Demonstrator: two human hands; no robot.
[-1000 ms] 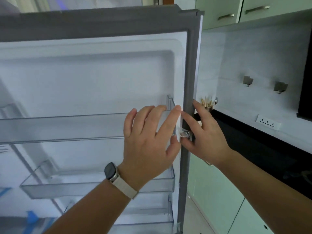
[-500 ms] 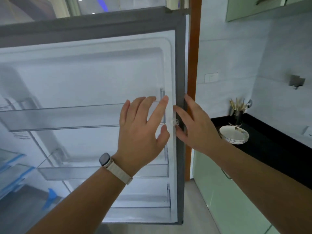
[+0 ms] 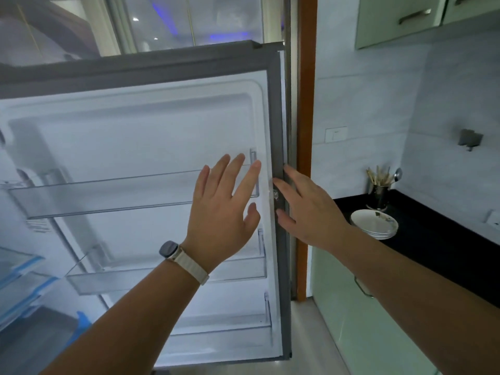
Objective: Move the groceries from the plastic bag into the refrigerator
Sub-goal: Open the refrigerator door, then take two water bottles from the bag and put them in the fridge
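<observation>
The refrigerator door [image 3: 140, 125] stands open in front of me, its white inner side facing me with three clear, empty door shelves [image 3: 108, 193]. My left hand [image 3: 224, 207], a watch on its wrist, is raised with straight spread fingers in front of the top shelf's right end. My right hand [image 3: 305, 209] rests with straight fingers against the door's grey outer edge [image 3: 280, 239]. No plastic bag or groceries are in view.
At the far left, blue-trimmed drawers [image 3: 19, 280] of the fridge interior show. To the right, a black counter [image 3: 433, 239] carries stacked white plates [image 3: 374, 223] and a metal cup of utensils [image 3: 380, 188]. Green cabinets sit above and below. An orange door frame [image 3: 305, 104] stands behind the fridge door.
The door has swung farther from me, exposing the counter and plates. My left hand's fingers have come off the door edge and spread; my right hand stays on the edge.
</observation>
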